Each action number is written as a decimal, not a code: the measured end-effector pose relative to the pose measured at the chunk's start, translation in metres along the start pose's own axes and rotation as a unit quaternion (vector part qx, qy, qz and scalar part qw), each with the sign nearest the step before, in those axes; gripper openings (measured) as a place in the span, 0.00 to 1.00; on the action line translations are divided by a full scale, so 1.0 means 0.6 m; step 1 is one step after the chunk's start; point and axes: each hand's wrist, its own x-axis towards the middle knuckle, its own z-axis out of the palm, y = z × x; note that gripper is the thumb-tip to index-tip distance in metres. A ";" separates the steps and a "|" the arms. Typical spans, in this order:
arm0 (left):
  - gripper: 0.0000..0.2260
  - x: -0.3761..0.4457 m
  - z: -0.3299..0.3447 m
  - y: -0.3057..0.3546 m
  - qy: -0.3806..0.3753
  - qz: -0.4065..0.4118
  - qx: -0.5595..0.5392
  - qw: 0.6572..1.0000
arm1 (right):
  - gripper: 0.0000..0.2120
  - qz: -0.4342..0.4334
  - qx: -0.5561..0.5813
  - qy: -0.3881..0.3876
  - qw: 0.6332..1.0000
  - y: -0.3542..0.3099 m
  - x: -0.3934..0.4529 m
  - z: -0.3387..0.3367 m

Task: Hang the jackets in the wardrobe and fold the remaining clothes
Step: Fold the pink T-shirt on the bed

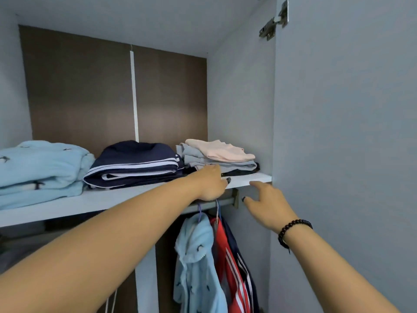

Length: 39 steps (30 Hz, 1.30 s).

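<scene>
**Both hands at the shelf edge, folded stacks in place, jackets on the rail**

The left hand (212,182) reaches onto the front of the white shelf (94,201), its fingers loosely extended toward the base of the pale stack (216,154), a peach garment lying on grey ones; it appears to touch or nearly touch the lowest layers, and contact cannot be confirmed. It holds nothing. The right hand (264,199), with a beaded bracelet (291,231) at the wrist, hovers just right of and below the left, fingers spread and relaxed, empty, near the shelf's right front corner.

Just left of the left hand lies a folded navy garment with white stripes (135,163); farther left, a folded light-blue fleece (42,168). Directly beneath the left hand runs the hanging rail (225,201), from which hang a light-blue fleece jacket (196,263), a red striped jacket (232,267) and a navy jacket (243,265), pressed together.

The task looks nearly finished; the step in hand is probably seating the pale stack. To do it well, press flat on top with one hand while the other slides the base squarely back, keeping the dark garment beneath from dragging forward and the top layer from sliding off. Stack edges should sit behind the shelf lip.
</scene>
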 end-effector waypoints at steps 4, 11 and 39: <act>0.18 -0.090 0.014 0.019 -0.037 0.000 -0.038 0.999 | 0.22 -0.012 0.012 -0.020 1.000 -0.007 -0.070 -0.016; 0.26 -0.247 0.052 0.046 -0.066 -0.042 -0.009 0.997 | 0.27 -0.041 0.014 -0.094 0.995 0.003 -0.152 -0.001; 0.32 -1.020 0.149 0.396 0.017 -0.599 -0.037 0.799 | 0.25 -0.447 0.168 -0.475 0.739 -0.162 -0.665 -0.003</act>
